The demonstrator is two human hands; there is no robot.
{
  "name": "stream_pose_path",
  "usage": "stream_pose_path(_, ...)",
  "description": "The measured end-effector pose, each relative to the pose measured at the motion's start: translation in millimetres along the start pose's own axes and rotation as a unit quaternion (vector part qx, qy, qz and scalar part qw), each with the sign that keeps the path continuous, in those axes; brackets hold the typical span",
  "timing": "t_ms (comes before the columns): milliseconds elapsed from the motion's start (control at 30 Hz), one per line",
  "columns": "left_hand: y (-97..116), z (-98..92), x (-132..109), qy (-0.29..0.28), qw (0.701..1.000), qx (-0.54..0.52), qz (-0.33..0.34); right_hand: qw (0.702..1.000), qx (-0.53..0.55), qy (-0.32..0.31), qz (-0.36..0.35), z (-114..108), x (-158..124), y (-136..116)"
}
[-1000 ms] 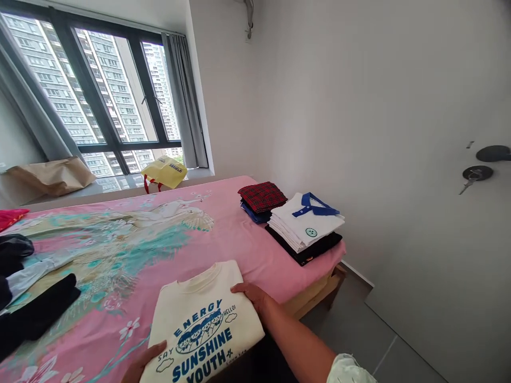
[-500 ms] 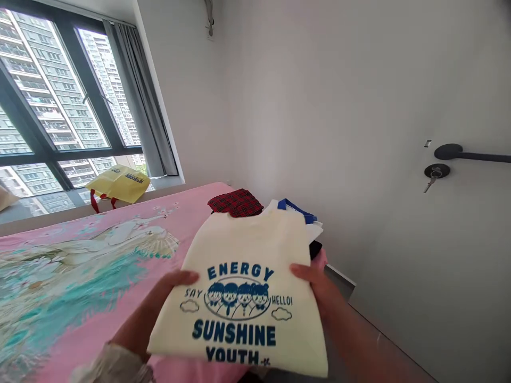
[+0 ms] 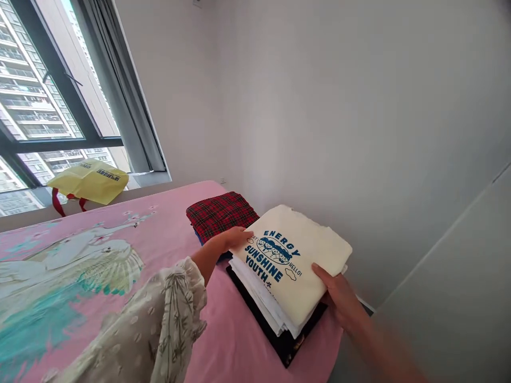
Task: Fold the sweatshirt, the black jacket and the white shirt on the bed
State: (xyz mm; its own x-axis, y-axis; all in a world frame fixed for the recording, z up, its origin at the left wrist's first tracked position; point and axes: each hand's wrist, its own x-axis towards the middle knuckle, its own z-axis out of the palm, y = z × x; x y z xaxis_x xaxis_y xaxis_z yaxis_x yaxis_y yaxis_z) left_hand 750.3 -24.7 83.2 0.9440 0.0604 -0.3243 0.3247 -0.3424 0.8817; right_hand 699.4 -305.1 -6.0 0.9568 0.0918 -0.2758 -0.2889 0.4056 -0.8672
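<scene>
The left hand (image 3: pixel 235 238) lies flat with its fingers close together, and the fingertips touch the left edge of the cream folded sweatshirt (image 3: pixel 293 260). The right hand (image 3: pixel 339 295) holds the opposite edge: its thumb is on top, and the other fingers go out of sight behind the cloth, so I cannot see them well. The forearm of this hand is blurred and is cut off by the picture edge. The left arm has a pale patterned sleeve (image 3: pixel 171 319).

The sweatshirt, with its blue print facing up, sits on a pile of three garments. Under it are a white folded garment (image 3: pixel 255 292) and a black folded garment (image 3: pixel 283 343), whose print is too small to read. Beside this pile is a second pile of two: a red plaid garment (image 3: pixel 219 213) on a blue garment (image 3: pixel 198 236), which is mostly hidden. Both piles lie on the pink bed sheet with a bird print (image 3: pixel 235 340). Farther away, one yellow bag with red handles (image 3: pixel 88 182) is at the window.
</scene>
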Motion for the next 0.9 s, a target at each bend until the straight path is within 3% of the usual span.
stream_pose_path(67, -19, 2.4, 9, 0.006, 0.999, 0.027, -0.021, 1.000, 0.012, -0.008, -0.010, -8, 6, 4)
stream_pose_path(133, -25, -1.1, 16, 0.021, 0.998, 0.057, -0.032, 0.999, 0.030, -0.007, -0.015, -8, 11, -4)
stream_pose_path(300, -5, -12.6, 31, 0.110, 0.987, 0.117, 0.027, 0.993, 0.052, 0.061, -0.085, 9, 20, -30)
stream_pose_path(367, 1, -12.9, 35, 0.144, 0.981, 0.114, 0.060, 0.985, 0.061, 0.078, -0.138, 13, 18, -30)
stream_pose_path(433, -1, -11.0, 36, 0.161, 0.980, 0.107, 0.055, 0.984, 0.065, 0.084, -0.142, 11, 12, -23)
stream_pose_path(567, -26, -7.3, 25, 0.132, 0.989, 0.064, -0.007, 0.995, 0.040, 0.070, -0.063, -4, 6, -9)
stream_pose_path(667, -40, -8.0, 12, 0.112, 0.994, 0.011, -0.011, 0.996, 0.041, 0.059, -0.056, -10, 9, -12)
stream_pose_path(900, -35, -4.1, 3, 0.147, 0.988, -0.037, 0.017, 0.991, 0.042, 0.087, -0.098, 5, -4, -18)
